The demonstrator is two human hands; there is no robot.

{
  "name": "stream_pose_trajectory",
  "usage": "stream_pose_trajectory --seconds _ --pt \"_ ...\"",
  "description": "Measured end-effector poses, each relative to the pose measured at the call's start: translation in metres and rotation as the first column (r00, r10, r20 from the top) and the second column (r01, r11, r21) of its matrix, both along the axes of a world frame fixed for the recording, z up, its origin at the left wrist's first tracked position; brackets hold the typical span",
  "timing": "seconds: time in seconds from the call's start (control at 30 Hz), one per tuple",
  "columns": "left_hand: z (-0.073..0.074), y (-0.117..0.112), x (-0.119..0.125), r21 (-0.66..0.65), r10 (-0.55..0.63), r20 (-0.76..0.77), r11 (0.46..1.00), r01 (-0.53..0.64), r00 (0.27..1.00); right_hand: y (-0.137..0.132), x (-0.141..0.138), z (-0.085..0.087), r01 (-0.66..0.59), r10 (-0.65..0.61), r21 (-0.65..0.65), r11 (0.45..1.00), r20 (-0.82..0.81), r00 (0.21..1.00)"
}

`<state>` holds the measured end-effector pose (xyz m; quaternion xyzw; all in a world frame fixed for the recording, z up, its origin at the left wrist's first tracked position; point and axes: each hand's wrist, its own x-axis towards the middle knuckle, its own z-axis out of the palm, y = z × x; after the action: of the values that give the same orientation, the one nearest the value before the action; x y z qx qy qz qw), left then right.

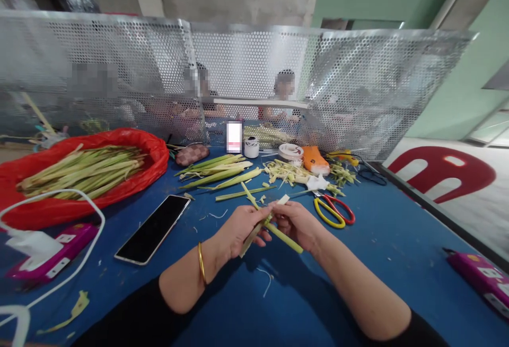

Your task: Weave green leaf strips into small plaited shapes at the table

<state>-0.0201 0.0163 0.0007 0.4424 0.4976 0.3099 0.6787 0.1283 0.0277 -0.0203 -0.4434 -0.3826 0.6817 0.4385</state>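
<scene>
Over the blue table [382, 241] my two hands meet around crossed strips of green palm leaf [278, 230]. My left hand [238, 227], with a gold bangle on its wrist, pinches the strips from the left. My right hand [296, 224] grips them from the right, and one pale end pokes up above its fingers. Both hands are closed on the leaf strips. Just beyond my right hand lie scissors [334, 210] with a yellow and a red handle.
A red bag [131, 142] of leaf strips sits at the left, with a phone [153, 228] and a pink power strip [59, 254] nearer. Loose leaves [217, 172], trimmings, tape rolls and an orange tool line the back. Behind a perforated metal screen [246, 66] sit other people.
</scene>
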Motion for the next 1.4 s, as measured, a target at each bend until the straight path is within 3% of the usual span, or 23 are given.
stream_pose_trajectory --seconds 0.13,0.23,0.5,0.83,1.0,1.13,1.27,1.4 --pt "-0.011 -0.003 -0.002 -0.07 -0.109 0.017 0.991 0.11 0.994 -0.007 0.003 -0.009 -0.029 0.029 0.008 1.0 -0.012 1.0" --pt "-0.017 -0.004 0.0 -0.101 -0.126 0.064 0.986 0.132 0.99 -0.011 0.005 -0.012 0.055 -0.055 0.04 0.998 0.006 0.998" --pt "-0.013 -0.008 0.004 -0.023 -0.197 0.065 0.98 0.199 0.978 -0.012 0.001 -0.01 0.234 -0.235 0.029 0.972 0.006 0.972" --pt "-0.015 -0.012 0.007 -0.027 -0.2 0.046 0.979 0.202 0.979 -0.012 0.003 -0.016 0.25 -0.249 0.044 0.967 -0.016 0.968" --pt "-0.015 -0.011 0.005 -0.088 -0.087 0.109 0.991 0.096 0.99 -0.008 0.006 -0.014 0.231 -0.227 0.099 0.968 -0.058 0.972" --pt "-0.012 -0.002 -0.004 -0.02 0.023 0.193 1.0 -0.02 0.981 -0.012 0.005 -0.009 0.262 -0.268 0.103 0.959 0.042 0.963" --pt "-0.006 0.005 -0.01 0.037 0.06 0.293 0.997 -0.074 0.954 -0.025 -0.004 -0.005 0.086 -0.101 0.097 0.992 0.159 0.982" --pt "-0.003 0.002 -0.007 0.114 0.081 0.241 0.987 -0.111 0.967 -0.033 -0.011 -0.006 -0.01 -0.01 0.123 0.992 0.157 0.988"
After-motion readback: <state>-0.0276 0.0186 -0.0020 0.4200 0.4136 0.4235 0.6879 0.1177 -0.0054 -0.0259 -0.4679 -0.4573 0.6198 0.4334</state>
